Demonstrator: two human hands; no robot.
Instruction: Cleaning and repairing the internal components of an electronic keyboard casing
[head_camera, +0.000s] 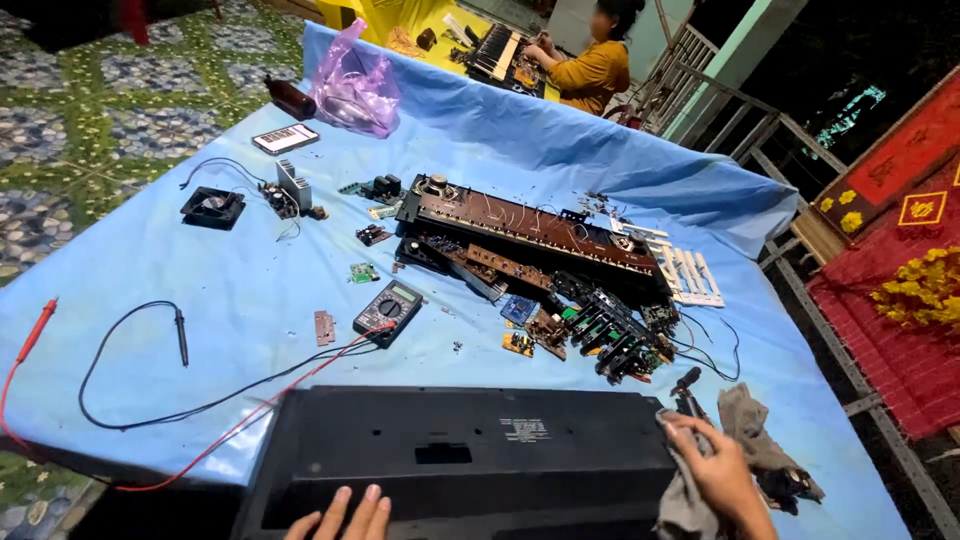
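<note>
A black keyboard case (460, 450) lies bottom side up at the near edge of a table covered in blue cloth (200, 270). My left hand (345, 515) rests flat on the case's near edge, fingers together, holding nothing. My right hand (715, 475) is closed on a grey rag (685, 505) and presses it against the case's right end. A dark screwdriver (686, 385) lies just beyond that hand.
A taken-apart keyboard with a brown circuit board (530, 225), loose boards and white keys (692, 275) fills the middle. A multimeter (388, 312) with red and black probe leads lies to the left, near a small fan (212, 207), a phone (285, 138) and a purple bag (352, 85). Another person (595, 60) works at the far table.
</note>
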